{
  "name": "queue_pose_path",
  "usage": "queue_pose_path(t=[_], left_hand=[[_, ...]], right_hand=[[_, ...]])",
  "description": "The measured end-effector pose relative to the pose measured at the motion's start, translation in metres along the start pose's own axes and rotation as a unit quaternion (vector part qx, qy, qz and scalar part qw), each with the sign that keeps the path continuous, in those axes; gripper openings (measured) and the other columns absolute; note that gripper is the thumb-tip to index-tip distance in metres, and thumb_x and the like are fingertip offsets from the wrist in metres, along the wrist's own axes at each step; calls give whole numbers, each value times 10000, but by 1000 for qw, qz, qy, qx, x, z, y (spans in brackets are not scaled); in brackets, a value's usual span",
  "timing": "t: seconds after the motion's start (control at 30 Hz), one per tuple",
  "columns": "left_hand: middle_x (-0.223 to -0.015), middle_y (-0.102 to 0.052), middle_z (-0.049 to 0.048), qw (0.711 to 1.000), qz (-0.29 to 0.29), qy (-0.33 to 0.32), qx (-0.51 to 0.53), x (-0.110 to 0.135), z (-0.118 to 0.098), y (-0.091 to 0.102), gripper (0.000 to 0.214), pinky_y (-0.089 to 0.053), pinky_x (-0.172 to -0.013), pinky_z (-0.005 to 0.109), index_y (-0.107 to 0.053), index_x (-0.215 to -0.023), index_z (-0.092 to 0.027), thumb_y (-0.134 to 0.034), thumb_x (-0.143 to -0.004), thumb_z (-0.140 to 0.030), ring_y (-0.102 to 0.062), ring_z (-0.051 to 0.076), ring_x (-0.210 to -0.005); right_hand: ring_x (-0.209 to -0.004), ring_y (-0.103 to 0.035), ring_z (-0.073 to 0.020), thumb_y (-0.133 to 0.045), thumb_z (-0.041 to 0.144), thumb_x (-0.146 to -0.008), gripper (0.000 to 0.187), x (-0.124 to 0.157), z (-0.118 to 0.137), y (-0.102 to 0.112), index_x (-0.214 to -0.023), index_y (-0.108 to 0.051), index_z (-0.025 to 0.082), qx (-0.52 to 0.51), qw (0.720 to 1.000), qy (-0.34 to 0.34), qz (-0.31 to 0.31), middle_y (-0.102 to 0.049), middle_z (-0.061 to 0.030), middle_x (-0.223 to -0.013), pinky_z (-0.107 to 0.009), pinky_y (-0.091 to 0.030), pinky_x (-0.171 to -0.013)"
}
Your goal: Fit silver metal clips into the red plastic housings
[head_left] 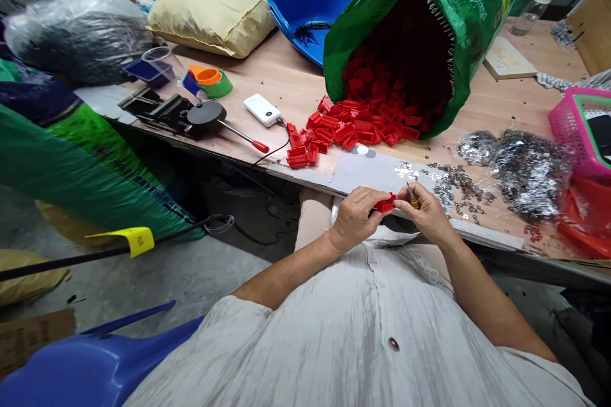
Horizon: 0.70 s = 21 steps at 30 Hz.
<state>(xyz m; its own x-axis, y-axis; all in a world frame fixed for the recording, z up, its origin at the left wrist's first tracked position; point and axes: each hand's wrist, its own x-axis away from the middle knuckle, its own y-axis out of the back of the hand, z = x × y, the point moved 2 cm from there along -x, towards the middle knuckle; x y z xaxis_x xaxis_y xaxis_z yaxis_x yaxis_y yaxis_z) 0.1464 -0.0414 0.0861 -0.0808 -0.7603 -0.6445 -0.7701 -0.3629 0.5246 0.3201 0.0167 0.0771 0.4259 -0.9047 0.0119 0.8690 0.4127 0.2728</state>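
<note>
My left hand [356,219] pinches a small red plastic part [386,203] just above the table's front edge. The fingertips of my right hand [424,210] meet the part's right end. That hand also grips a small yellow-handled tool [414,202] with a thin metal shaft pointing up; its exact kind is too small to tell. Beyond my hands lies a grey sheet [365,172], with small flat metal pieces [456,181] scattered over its right side. A heap of similar red parts [353,124] spills from the mouth of a green sack [470,19].
At left stands a black lever device [191,114] beside a white power bank [262,109]. A blue basin [310,0] and a stuffed beige sack [214,0] are farther back. Bagged metal pieces [529,172] and a pink basket [568,127] occupy the right.
</note>
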Motion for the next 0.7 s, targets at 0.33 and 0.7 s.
queue_pose_path(t=[0.33, 0.7], left_hand=[[-920, -757, 50, 997, 19, 13, 75, 7, 2, -11, 179, -570, -775, 307, -666, -1007, -192, -679, -832, -155, -711, 169, -848], [-937, -757, 81, 977, 51, 72, 192, 13, 1, -10, 229, -563, -786, 297, -702, -1005, -175, -754, -798, -260, -715, 172, -866]], right_hand=[[-649, -429, -114, -669, 518, -802, 365, 4, -15, -8, -778, -458, 221, -48, 999, -9, 19, -469, 39, -749, -256, -370, -601], [-516, -277, -63, -763, 487, -758, 429, 26, -28, -6, -878, -439, 232, -223, 959, -146, 98, -387, 81, -695, -221, -207, -484]])
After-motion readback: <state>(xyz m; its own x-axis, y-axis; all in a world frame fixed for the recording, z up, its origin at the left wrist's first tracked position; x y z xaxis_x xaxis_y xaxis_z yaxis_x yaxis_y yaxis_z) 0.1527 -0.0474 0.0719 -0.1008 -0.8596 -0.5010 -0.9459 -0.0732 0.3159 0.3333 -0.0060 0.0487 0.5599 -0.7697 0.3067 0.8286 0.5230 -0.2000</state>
